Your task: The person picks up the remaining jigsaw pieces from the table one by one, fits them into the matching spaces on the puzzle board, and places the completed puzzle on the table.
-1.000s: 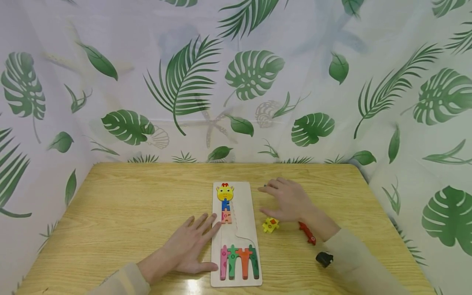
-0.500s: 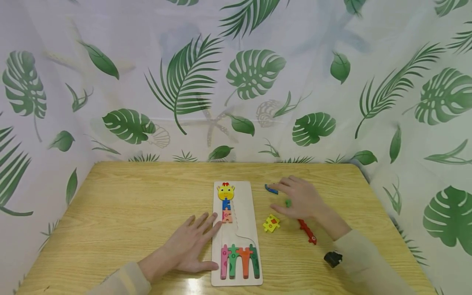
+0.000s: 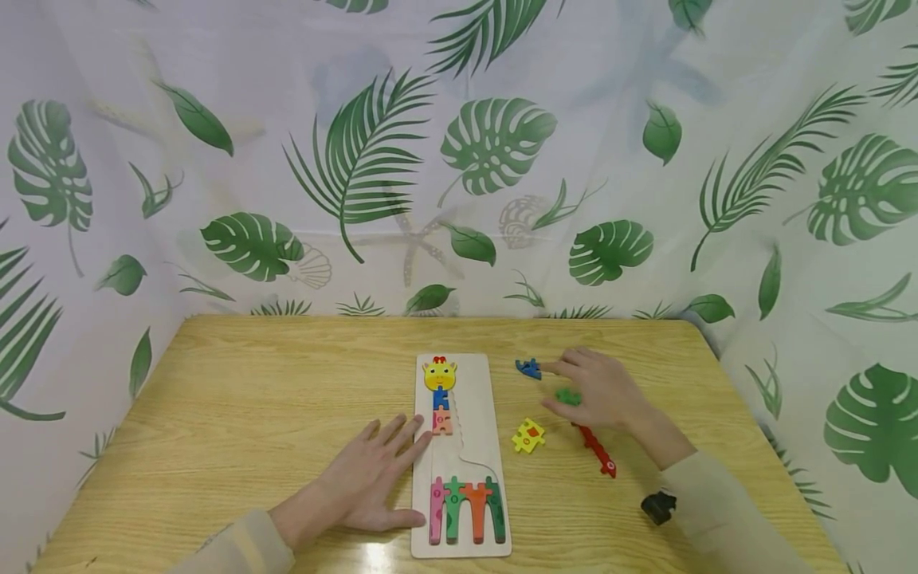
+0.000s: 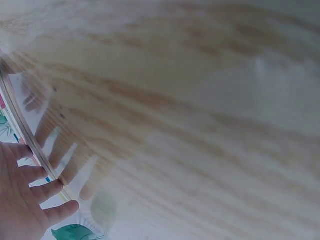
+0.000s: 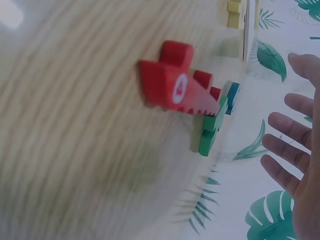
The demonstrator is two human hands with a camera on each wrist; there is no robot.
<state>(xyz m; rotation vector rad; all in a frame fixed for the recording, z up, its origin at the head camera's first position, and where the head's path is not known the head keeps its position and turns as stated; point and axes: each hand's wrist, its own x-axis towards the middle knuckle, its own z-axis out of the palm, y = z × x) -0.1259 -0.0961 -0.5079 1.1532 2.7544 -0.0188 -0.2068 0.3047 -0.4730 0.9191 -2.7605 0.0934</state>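
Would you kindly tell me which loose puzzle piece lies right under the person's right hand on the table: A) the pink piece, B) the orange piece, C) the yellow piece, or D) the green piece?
D: the green piece shows just beneath the fingers of the right hand, while the yellow piece lies apart, nearer the puzzle board.

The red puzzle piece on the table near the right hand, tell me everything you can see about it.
The red puzzle piece is long and narrow, seemingly painted wood, with a toothed edge, a blocky projection at one end and a small white circle mark on its face, as the right wrist view shows. It lies flat on the wooden table, outside the puzzle board, partly under the right hand at the wrist. Whether the hand touches it is unclear.
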